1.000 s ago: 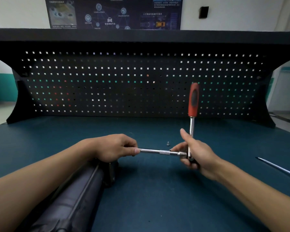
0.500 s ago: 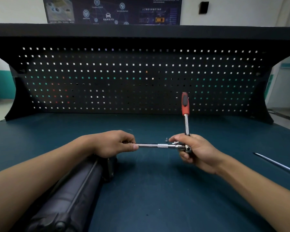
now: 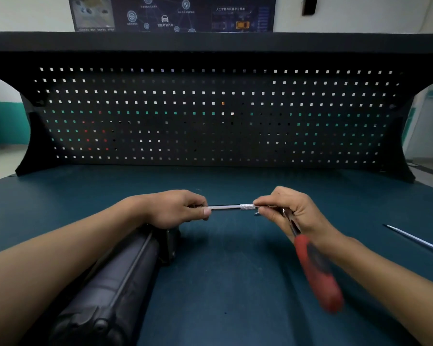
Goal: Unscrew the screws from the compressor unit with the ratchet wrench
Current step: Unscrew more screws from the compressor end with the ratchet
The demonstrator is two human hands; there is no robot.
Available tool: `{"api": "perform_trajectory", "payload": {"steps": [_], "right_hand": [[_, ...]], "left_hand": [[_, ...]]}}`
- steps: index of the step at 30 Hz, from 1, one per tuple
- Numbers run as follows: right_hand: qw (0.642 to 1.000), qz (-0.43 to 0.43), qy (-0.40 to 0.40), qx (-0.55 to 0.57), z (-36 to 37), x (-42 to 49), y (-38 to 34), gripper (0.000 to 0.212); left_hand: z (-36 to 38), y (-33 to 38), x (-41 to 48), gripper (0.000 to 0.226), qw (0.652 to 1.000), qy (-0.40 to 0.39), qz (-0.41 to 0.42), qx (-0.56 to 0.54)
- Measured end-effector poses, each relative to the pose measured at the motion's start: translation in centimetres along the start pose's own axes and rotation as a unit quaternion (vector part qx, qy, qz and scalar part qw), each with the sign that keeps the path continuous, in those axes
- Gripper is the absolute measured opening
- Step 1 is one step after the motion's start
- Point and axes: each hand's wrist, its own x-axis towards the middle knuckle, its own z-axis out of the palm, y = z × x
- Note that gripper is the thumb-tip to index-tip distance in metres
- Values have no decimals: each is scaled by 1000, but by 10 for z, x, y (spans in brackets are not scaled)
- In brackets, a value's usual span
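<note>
Ratchet wrench (image 3: pixel 318 273): stiff, slick steel, probably best gripped at the red handle; it's clamped by left hand (image 3: pixel 175 208) and right hand (image 3: pixel 295 213).

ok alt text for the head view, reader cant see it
A left hand and right hand hold the chrome bar of a ratchet wrench level over a dark bench, the left at the end of a black compressor, the right at the wrench head, its blurred red handle pointing toward the viewer. A pegboard stands behind.

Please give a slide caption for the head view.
Left hand and right hand hold the ratchet wrench with its extension bar near the compressor unit.
</note>
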Motion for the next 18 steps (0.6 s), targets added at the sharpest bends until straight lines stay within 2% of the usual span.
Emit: {"api": "perform_trajectory", "payload": {"steps": [5,8,13,18], "right_hand": [[1000,11,2,-6,1,0,7,22],[996,81,-3,43,4,0,3,9],[984,166,-42,57,-2,0,-3,39],[928,345,-38,136,1,6,-11,63]], "left_hand": [[0,0,-1,34,1000,-3,-8,10],[-1,0,0,34,1000,-6,-13,13],[-1,1,1,34,1000,-7,-8,14],[-1,3,-1,34,1000,-14,-4,23]]}}
